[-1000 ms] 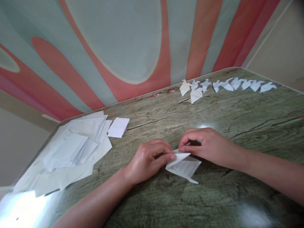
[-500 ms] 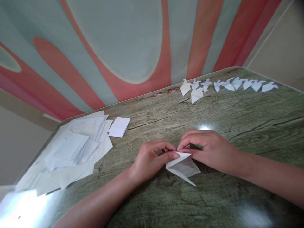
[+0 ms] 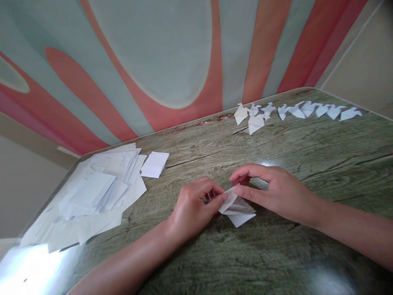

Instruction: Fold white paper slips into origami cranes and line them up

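A small piece of white folded paper (image 3: 241, 219) is held just above the table, its layers spread into flaps with a corner pointing up. My left hand (image 3: 199, 200) pinches its left edge between thumb and fingers. At the upper corner, the thumb of my right hand (image 3: 264, 184) touches the paper. The fingers of that hand arch above and behind the corner, with a visible gap between them and the thumb. Part of the paper is hidden by my left fingertips.
On the left of the wood-grain table (image 3: 190, 159) lies a heap of loose white paper (image 3: 104, 213). Beside it is a small stack of folded paper (image 3: 155, 164). Several folded paper birds (image 3: 297, 110) stand along the back right, near the striped wall (image 3: 231, 49).
My right thumb and fingers have spread from their pinch. The paper has turned, its upper corner now pointing up towards my right thumb. My left hand keeps its pinch.
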{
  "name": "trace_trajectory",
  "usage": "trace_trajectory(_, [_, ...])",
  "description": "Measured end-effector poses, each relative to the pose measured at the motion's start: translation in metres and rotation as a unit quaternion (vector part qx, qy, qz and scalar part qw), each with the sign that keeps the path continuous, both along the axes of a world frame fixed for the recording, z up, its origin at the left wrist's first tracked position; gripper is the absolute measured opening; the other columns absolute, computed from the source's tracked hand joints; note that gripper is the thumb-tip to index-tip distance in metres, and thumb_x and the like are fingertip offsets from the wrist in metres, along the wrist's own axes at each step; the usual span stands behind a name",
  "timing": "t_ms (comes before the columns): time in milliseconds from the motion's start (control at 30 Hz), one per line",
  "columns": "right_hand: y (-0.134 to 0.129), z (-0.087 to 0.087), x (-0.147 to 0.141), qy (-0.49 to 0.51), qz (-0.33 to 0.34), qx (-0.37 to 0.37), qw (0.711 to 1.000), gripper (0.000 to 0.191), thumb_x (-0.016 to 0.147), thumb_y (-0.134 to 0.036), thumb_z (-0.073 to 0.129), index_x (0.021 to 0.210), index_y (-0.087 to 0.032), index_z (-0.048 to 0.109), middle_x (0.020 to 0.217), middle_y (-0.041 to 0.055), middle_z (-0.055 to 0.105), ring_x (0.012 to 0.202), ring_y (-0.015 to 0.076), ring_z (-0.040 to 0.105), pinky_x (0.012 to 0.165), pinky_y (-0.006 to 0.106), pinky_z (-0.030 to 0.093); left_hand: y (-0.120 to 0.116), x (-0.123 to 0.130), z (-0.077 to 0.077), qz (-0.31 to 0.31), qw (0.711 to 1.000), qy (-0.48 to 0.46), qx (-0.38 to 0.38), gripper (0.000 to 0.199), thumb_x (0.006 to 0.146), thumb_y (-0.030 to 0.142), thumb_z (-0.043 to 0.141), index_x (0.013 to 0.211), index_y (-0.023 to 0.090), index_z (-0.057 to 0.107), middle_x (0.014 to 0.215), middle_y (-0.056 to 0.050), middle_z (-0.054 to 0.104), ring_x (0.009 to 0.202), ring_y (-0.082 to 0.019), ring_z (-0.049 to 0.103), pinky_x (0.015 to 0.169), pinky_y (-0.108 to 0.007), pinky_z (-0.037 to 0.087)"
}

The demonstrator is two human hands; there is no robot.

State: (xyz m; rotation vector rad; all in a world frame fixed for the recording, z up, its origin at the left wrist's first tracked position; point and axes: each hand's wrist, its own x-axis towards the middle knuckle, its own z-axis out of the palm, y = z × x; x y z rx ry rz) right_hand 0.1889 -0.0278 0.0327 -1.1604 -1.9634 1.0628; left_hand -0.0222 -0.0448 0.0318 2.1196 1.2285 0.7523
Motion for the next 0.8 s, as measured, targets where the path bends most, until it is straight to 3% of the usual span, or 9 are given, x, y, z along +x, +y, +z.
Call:
trace_trajectory(167, [-0.004,-0.002,-0.003,-0.039,0.0,0.049,0.998,0.01,0.079,-0.016,0.066,0.084,-0.025,0.066,0.081,-0.0065,0.069,0.075,0.0108,0.063,0.069,0.022,0.048,-0.006,0.001,-0.003,-0.023,0.998,0.018,0.062,0.009,0.087,0.013,0.059,0.079,0.014,0.062,0.074,-0.002,0.061,0.071,-0.012,0.055,0.065,-0.024,0.042])
trace_trajectory(567, [-0.005,-0.008,-0.004,-0.062,0.029,0.144,0.987,0.01,0.084,-0.013,0.061,0.08,-0.022,0.063,0.077,-0.0043,0.067,0.073,0.0121,0.061,0.07,0.026,0.044,-0.007,-0.001,-0.002,-0.029,0.995,0.025,0.089,0.007,0.09,0.017,0.057,0.084,0.015,0.06,0.078,-0.003,0.061,0.076,-0.014,0.057,0.068,-0.026,0.045])
trace_trajectory(800, [0.001,-0.012,-0.002,-0.065,0.037,0.008,0.997,0.007,0.082,-0.028,0.065,0.077,-0.023,0.065,0.077,-0.0024,0.068,0.071,0.0154,0.061,0.065,0.028,0.044,-0.005,-0.001,-0.004,-0.029,0.996,0.031,0.077,0.003,0.089,0.017,0.059,0.088,0.017,0.061,0.081,-0.002,0.063,0.078,-0.013,0.059,0.07,-0.025,0.046])
